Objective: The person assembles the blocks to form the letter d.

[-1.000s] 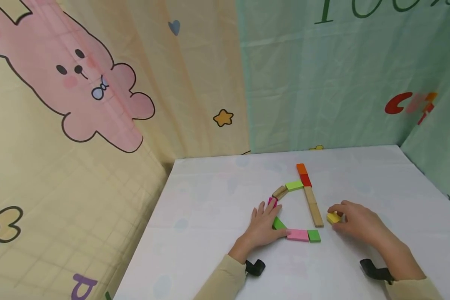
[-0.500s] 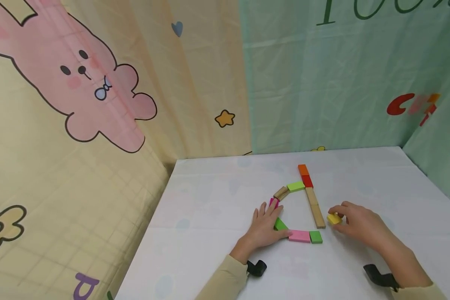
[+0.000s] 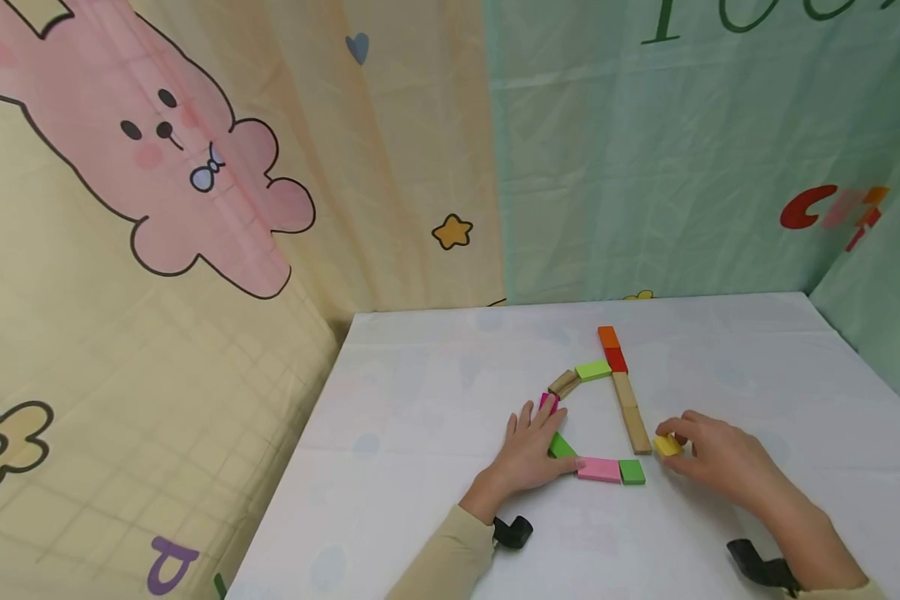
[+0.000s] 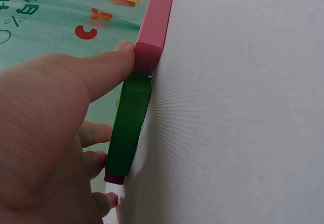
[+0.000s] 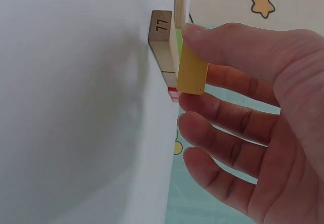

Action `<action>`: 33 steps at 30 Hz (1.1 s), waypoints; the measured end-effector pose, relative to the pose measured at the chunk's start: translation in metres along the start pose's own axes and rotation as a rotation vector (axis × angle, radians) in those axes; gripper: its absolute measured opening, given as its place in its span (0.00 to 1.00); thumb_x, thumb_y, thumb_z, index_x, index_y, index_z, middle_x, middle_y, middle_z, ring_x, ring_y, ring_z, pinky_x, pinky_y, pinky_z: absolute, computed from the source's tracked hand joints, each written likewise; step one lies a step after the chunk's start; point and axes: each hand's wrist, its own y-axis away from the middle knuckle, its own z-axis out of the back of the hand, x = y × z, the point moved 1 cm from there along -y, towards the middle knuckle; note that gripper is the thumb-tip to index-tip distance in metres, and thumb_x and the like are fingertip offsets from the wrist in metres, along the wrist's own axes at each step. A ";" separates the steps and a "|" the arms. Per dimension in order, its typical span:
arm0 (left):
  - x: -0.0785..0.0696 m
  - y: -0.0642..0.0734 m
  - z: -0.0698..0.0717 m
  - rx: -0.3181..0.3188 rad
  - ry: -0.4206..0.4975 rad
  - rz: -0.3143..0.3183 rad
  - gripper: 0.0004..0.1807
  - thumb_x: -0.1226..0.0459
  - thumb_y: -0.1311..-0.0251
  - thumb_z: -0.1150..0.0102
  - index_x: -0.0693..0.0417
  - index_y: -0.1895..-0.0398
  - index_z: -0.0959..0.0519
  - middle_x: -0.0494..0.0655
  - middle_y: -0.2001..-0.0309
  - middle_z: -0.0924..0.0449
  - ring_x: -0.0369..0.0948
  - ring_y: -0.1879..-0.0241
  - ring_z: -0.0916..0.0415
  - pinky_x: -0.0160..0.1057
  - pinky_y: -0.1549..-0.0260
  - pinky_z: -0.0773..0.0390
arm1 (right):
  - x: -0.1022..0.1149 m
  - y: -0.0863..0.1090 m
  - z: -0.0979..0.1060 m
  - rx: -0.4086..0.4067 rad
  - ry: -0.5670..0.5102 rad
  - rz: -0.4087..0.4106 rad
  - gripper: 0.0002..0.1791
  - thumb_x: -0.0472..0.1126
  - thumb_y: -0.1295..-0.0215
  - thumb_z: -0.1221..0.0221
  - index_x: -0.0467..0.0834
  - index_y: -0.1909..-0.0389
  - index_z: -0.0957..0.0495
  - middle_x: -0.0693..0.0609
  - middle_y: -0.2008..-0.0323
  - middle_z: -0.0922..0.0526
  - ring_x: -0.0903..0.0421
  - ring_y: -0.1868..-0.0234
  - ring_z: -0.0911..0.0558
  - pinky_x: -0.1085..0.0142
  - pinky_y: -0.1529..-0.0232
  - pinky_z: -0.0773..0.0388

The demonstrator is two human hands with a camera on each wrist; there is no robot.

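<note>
My right hand [image 3: 727, 457] pinches a yellow wooden block [image 5: 193, 72] between thumb and fingers, just right of the column's near end. Over the left part of the block outline, my left hand [image 3: 523, 454] lies with fingers spread. Its thumb touches the end of a pink block [image 4: 154, 24], and its fingers reach along the dark green block [image 4: 130, 125] to a magenta block [image 3: 547, 402], which they partly cover. A small green block [image 3: 632, 472] adjoins the pink one. Two plain wooden blocks [image 3: 630, 414], a red block [image 3: 616, 359] and an orange block [image 3: 607, 337] form the straight column.
A lime green block [image 3: 592, 370] and a brown wooden block [image 3: 564, 384] curve from the column toward the left hand. All lie on a white-covered table [image 3: 420, 375]. Printed curtains [image 3: 607, 167] hang behind it. A black wrist mount [image 3: 761, 565] sits on the right forearm.
My right hand has moved slightly toward the near side with the yellow block. The left hand has stayed in place on the blocks. The head view has shifted a little.
</note>
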 end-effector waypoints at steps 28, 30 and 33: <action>0.000 -0.002 0.000 -0.005 -0.020 0.001 0.46 0.33 0.37 0.46 0.39 0.20 0.44 0.41 0.19 0.59 0.52 0.21 0.62 0.59 0.28 0.57 | 0.008 0.003 -0.017 0.052 -0.014 -0.067 0.22 0.46 0.52 0.22 0.47 0.55 0.17 0.55 0.71 0.24 0.55 0.72 0.28 0.59 0.69 0.25; 0.000 -0.002 0.000 -0.004 -0.024 0.000 0.46 0.33 0.37 0.46 0.39 0.20 0.44 0.41 0.19 0.59 0.53 0.21 0.62 0.59 0.28 0.56 | 0.008 0.003 -0.018 0.057 -0.024 -0.072 0.22 0.45 0.51 0.22 0.47 0.55 0.17 0.55 0.71 0.24 0.55 0.72 0.28 0.59 0.69 0.24; 0.000 -0.002 0.000 -0.002 -0.024 -0.002 0.46 0.34 0.37 0.46 0.39 0.20 0.44 0.41 0.19 0.59 0.53 0.21 0.61 0.59 0.28 0.56 | 0.009 0.003 -0.019 0.067 -0.042 -0.079 0.23 0.44 0.51 0.22 0.48 0.53 0.18 0.56 0.71 0.23 0.55 0.71 0.27 0.60 0.69 0.24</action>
